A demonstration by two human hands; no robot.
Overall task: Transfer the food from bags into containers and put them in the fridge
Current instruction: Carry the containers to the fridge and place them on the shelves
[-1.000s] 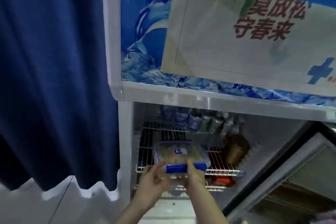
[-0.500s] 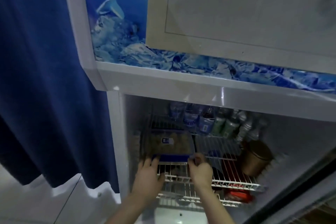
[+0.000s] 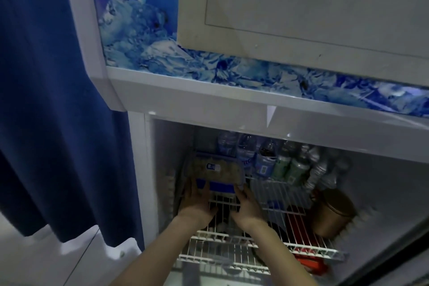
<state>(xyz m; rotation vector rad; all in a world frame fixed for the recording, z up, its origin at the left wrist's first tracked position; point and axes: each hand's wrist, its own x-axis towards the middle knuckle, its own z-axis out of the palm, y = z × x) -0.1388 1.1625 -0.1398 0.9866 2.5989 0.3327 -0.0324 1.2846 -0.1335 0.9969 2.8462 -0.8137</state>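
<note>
A clear food container (image 3: 216, 173) with a blue lid latch and a small label lies on the left of the upper wire shelf (image 3: 278, 195) inside the open fridge (image 3: 139, 169). It is filled with pale food. My left hand (image 3: 197, 203) touches its front left corner with stretched fingers. On the other side, the fingers of my right hand (image 3: 246, 208) reach the front right corner. Both forearms come up from the bottom of the frame.
Several bottles (image 3: 264, 162) stand in a row behind and right of the container. A brass-coloured canister (image 3: 334, 213) sits on the shelf's right side, a red pack (image 3: 311, 262) below it. A blue curtain (image 3: 58, 123) hangs left of the fridge; the dark door edge (image 3: 394, 251) is at right.
The container has gone from the shelf's front edge deeper onto the shelf, toward the bottles. My hands followed it inward, and the view tilted down.
</note>
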